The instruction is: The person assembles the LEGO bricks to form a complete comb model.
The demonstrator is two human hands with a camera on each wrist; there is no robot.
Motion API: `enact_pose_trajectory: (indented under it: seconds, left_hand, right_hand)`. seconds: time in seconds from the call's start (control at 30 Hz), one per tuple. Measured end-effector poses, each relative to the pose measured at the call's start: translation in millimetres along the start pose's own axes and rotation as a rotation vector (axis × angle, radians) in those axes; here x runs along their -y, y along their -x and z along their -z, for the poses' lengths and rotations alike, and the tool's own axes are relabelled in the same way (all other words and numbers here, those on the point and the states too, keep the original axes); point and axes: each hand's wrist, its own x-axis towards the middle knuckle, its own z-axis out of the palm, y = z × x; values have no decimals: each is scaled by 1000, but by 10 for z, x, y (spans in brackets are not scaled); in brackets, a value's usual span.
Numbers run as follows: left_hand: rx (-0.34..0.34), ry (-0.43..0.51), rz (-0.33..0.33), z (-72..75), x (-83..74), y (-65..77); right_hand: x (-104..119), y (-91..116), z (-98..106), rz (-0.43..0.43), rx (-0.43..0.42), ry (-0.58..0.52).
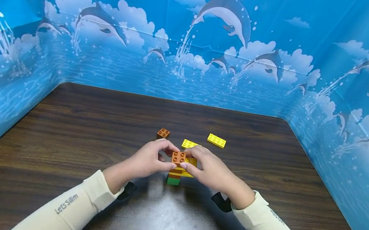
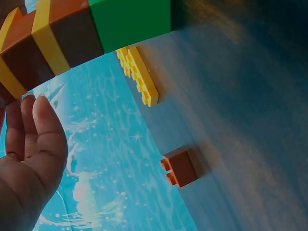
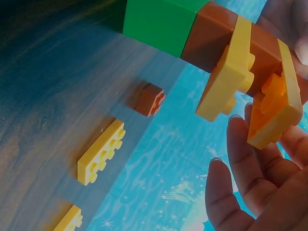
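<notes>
In the head view a tower of toy building bricks stands on the table, with a brown brick on top. My left hand pinches that brick from the left, thumb in front. From the right, my right hand grips it between thumb and fingers. Below, a green block forms the base, then a brown brick, a yellow plate, another brown brick and an upper yellow plate. Both plates jut out to the right. Fingers partly hide the top brick in the wrist views.
Behind the tower lie a loose brown brick and two yellow plates, one yellow plate near my right fingers and another yellow plate farther right. A blue dolphin-print cloth borders the dark wooden table at the back and sides.
</notes>
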Motion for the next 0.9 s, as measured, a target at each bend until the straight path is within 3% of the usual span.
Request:
enact_pose_trajectory:
  seconds: [0.23, 0.5, 0.77, 0.9]
  left_hand:
    - [-9, 5, -14, -5, 29, 2]
    - [-8, -5, -11, -33, 28, -9]
    - [-24, 6, 11, -40, 32, -6]
    - [-22, 13, 21, -36, 37, -2]
  right_hand:
    - [-30, -3, 1, 4, -5, -41]
    - [-152, -11, 66, 31, -37, -199]
    - [-351, -226, 48, -88, -121, -244]
    - [-461, -368, -1, -146, -129, -201]
